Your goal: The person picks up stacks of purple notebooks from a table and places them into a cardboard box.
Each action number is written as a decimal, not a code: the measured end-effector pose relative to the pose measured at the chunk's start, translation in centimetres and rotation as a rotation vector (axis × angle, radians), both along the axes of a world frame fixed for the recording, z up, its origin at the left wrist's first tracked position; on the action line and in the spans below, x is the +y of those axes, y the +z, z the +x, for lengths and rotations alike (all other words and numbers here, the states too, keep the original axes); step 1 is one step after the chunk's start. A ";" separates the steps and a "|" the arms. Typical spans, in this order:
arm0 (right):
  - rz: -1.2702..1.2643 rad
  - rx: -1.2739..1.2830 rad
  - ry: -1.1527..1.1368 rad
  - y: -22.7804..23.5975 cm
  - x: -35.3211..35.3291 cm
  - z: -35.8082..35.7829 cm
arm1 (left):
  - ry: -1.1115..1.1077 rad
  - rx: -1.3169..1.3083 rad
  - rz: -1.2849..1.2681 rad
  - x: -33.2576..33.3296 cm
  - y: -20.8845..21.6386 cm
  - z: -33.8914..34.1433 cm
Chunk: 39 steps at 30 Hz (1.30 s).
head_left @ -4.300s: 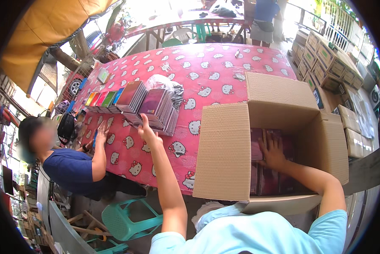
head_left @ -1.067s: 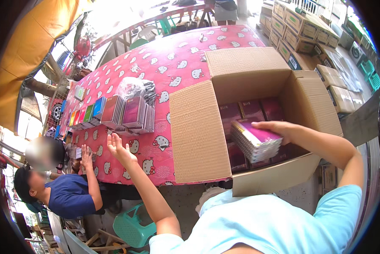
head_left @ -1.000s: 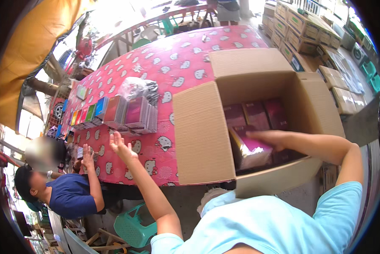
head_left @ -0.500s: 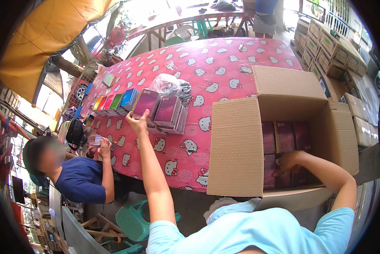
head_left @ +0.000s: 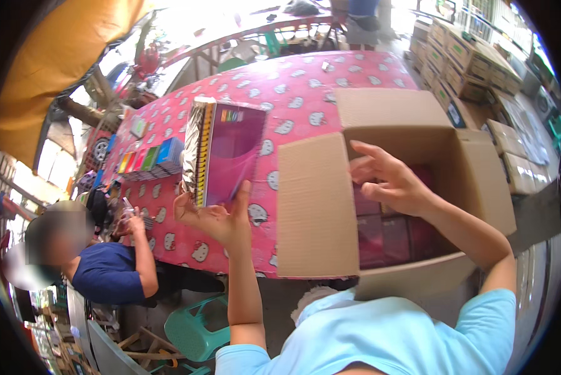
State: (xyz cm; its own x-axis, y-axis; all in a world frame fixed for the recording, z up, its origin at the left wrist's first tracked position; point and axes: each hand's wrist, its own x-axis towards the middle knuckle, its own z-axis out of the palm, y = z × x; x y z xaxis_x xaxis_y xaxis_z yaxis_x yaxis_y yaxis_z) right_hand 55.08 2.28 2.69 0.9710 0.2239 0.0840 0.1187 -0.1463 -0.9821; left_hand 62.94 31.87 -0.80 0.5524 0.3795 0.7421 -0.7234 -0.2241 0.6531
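We count one bundle of purple spiral notebooks, raised above the desk and gripped at its lower end by our left hand; how many notebooks it holds, we cannot tell. Our right hand is free, fingers spread and partly bent, over one open carton. Inside the carton we see at least three purple packs side by side, others hidden by our arm. Left of the bundle, one row of coloured notebook stacks stands on the desk, blue nearest. The desk has a pink cover with white cat faces. Around it are one co-worker in dark blue, a green stool and piled cartons at the right.
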 end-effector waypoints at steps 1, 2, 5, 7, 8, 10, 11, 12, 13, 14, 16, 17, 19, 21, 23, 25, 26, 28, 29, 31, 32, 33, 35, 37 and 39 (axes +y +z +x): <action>0.208 -0.018 -0.013 0.2 1.5 -0.5 | -0.021 0.023 -0.011 -1.8 0.3 -2.0; 0.363 -0.050 -0.082 0.1 2.5 -1.1 | -0.270 0.022 -0.007 -4.1 0.1 -3.6; 0.641 0.006 -0.218 1.4 2.5 -3.4 | -0.618 0.126 0.100 -5.7 1.8 -8.1; 0.470 0.107 -0.194 1.9 -1.2 -4.1 | -0.642 0.189 0.223 -4.9 1.7 -9.4; 0.295 0.173 -0.272 2.0 -3.0 -4.6 | -0.656 0.191 0.213 -3.8 1.5 -9.6; 0.086 0.406 -0.252 0.6 -7.6 -5.7 | -0.505 0.259 0.030 -1.7 1.7 -10.2; -0.120 0.634 -0.215 -0.7 -9.6 -6.1 | -0.514 0.263 0.029 -1.1 1.6 -10.3; -0.122 0.638 -0.225 -2.2 -11.3 -6.3 | -0.513 0.248 -0.010 -0.6 1.4 -10.3; -0.205 0.866 -0.251 -4.0 -12.7 -6.2 | -0.510 0.231 -0.049 -0.4 1.1 -10.3; -0.291 1.093 -0.268 -5.4 -13.4 -5.9 | -0.510 0.233 -0.052 -0.3 0.8 -10.4; -0.519 1.103 -0.261 -6.7 -12.4 -5.6 | -0.531 0.259 -0.064 0.1 0.1 -10.6; -0.626 1.125 -0.209 -7.2 -11.9 -5.3 | -0.533 0.262 -0.067 0.3 -0.1 -10.6; -0.506 1.171 -0.067 -12.1 -12.0 -6.1 | -0.417 0.330 -0.119 1.0 -0.5 -10.5; -0.449 1.235 0.038 -17.5 -12.6 -6.4 | -0.370 0.354 -0.154 2.4 -1.3 -10.2; -0.838 0.636 0.085 -22.5 -14.0 -6.5 | -0.310 0.362 -0.197 4.3 -3.1 -9.3; -1.076 0.327 0.336 -17.9 -13.1 -4.9 | -0.163 0.426 -0.342 6.5 -5.2 -8.2; -1.541 0.414 0.400 -14.1 -10.8 -3.8 | -0.085 0.466 -0.433 7.4 -6.2 -7.2; -1.508 0.112 0.114 -12.3 -8.9 -4.2 | 0.030 0.534 -0.569 8.9 -8.1 -4.5; -1.306 -0.308 0.245 -10.9 -7.8 -4.4 | 0.067 0.560 -0.598 10.1 -9.2 -2.8; -1.443 -0.472 0.714 -7.9 -4.6 -3.7 | 0.118 0.654 -0.672 11.6 -11.5 1.3; -1.471 -0.476 0.717 -9.1 -4.7 -4.0 | 0.099 0.708 -0.684 11.2 -11.8 3.4; -1.436 -0.311 0.805 -10.7 -4.9 -4.0 | 0.109 0.768 -0.713 11.4 -12.3 5.7; -1.404 -0.137 0.859 -12.6 -5.3 -4.1 | 0.155 0.884 -0.720 11.8 -12.9 10.1; -1.350 -0.163 0.949 -12.2 -5.1 -3.0 | 0.309 0.791 -0.649 16.5 -15.0 14.4; -1.360 -0.132 0.898 -12.9 -6.4 -3.3 | 0.310 0.890 -0.564 15.1 -13.4 17.6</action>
